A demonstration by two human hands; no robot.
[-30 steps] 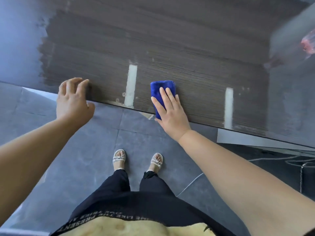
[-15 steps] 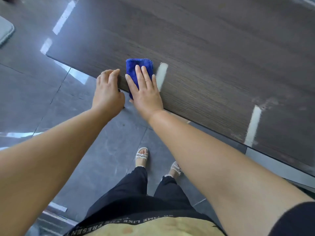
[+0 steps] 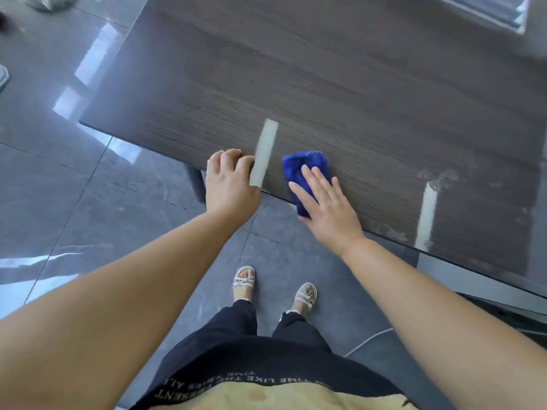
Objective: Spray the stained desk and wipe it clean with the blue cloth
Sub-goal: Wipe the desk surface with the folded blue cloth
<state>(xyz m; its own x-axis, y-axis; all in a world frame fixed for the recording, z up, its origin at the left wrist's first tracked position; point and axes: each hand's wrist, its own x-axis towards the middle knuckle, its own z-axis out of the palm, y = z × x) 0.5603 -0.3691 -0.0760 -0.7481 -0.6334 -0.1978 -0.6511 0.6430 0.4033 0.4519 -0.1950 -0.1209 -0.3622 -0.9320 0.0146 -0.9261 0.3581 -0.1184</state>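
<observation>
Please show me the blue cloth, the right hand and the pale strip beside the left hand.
blue cloth (image 3: pixel 307 159): head view, bare far end
right hand (image 3: pixel 328 211): head view, back of the hand
pale strip (image 3: pixel 265 152): head view, its middle

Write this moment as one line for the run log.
step: wipe | right hand: flat on blue cloth | left hand: rests on desk edge | pale strip: between left hand and cloth
</observation>
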